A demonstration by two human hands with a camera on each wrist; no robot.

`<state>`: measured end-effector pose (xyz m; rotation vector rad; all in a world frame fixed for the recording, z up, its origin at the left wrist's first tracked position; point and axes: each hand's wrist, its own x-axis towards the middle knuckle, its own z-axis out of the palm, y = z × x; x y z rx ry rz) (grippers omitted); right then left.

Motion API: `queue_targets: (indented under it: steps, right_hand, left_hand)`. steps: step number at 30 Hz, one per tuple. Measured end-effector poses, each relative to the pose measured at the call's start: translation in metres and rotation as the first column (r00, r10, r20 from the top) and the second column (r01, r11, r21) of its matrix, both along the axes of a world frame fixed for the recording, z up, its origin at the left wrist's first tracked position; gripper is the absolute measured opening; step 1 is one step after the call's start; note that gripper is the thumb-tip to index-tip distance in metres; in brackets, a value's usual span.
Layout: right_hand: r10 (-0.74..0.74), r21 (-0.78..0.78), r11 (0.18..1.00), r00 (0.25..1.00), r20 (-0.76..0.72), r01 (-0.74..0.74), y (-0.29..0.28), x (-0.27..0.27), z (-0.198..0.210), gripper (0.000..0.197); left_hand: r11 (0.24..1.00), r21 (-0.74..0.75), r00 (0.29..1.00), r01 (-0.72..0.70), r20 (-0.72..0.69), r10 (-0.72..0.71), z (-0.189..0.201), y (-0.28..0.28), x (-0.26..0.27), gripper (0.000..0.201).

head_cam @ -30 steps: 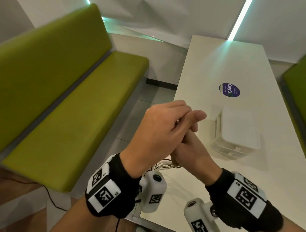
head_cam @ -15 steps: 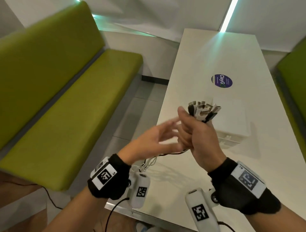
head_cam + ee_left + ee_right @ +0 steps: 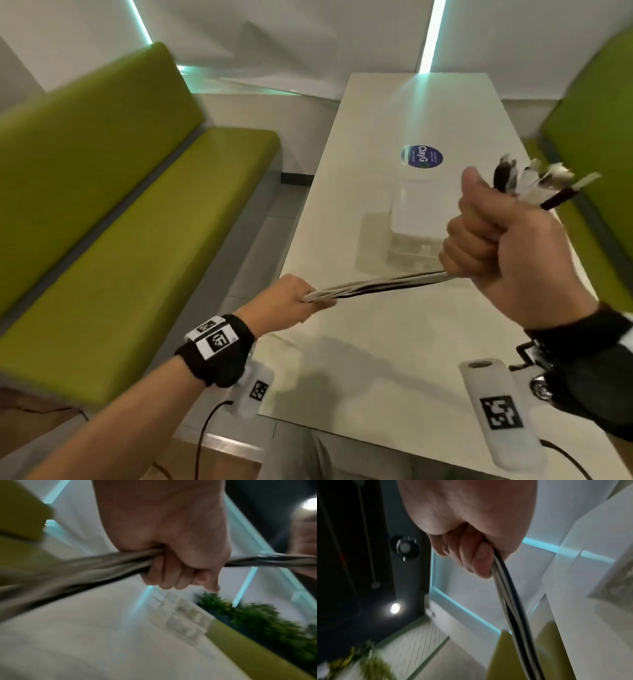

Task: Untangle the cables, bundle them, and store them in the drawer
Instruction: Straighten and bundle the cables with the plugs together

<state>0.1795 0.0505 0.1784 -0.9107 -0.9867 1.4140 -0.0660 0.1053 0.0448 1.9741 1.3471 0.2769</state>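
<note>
**Cables pulled straight between two fists**

The left hand is clenched around the cables. In the left wrist view, the fingers curl under the strands, and the loose length runs out behind this grip, away from the other hand. How long this free part is, and if it has knots, I cannot tell, because it is blurred.

Between the two grips the cables make one tight, nearly straight line above the table. White and black strands lie side by side there, without visible loops.

The right hand is also clenched around the cables, higher than the left. Just past this grip, the plugs stick out together above the thumb.

Beyond the stretched part, on the table, stands a white drawer box. It looks closed, but it is blurred.

I judge the step is straightening: the strands are combed into one bunch. The next move probably calls for coiling the bunch while the right hand keeps the plugs aligned. Then one hand must be freed to open the drawer.
</note>
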Motion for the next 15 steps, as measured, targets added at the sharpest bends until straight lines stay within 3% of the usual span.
queue_targets:
  steps: [3,7,8,10,11,13,15]
  right_hand:
    - [-0.040,-0.002,0.999,0.999,0.010,0.040,-0.008,0.019,0.000,0.052]
    - [-0.047,0.038,0.998,0.998,0.034,0.046,-0.003,0.009,-0.011,0.051]
    - [-0.033,0.044,0.999,0.998,0.048,0.030,-0.001,0.005,-0.012,0.051]
    - [0.010,0.055,0.998,0.998,0.059,-0.013,0.003,-0.003,-0.014,0.051]
    - [0.035,0.066,0.997,0.998,0.053,-0.038,0.004,-0.008,-0.015,0.051]
    - [0.083,0.089,0.992,0.996,0.018,-0.084,0.006,-0.016,-0.017,0.051]
    - [0.116,0.073,0.991,0.993,-0.007,-0.115,0.006,-0.018,-0.016,0.049]
  left_hand:
    - [0.998,-0.041,0.995,-0.047,-0.086,0.044,-0.007,0.002,-0.012,0.057]
    - [0.989,0.024,0.944,0.145,-0.302,-0.131,0.012,0.009,-0.008,0.042]
    - [0.979,0.051,0.946,0.196,-0.272,-0.176,0.019,0.003,-0.003,0.053]
    - [0.970,0.132,0.979,0.205,-0.024,-0.204,0.036,-0.013,0.017,0.092]
    - [0.966,0.172,0.970,0.193,0.112,-0.214,0.045,-0.024,0.034,0.096]
    - [0.946,0.271,0.927,0.178,0.276,-0.253,0.053,-0.039,0.072,0.070]
    - [0.916,0.371,0.917,0.150,0.293,-0.269,0.053,-0.047,0.095,0.036]
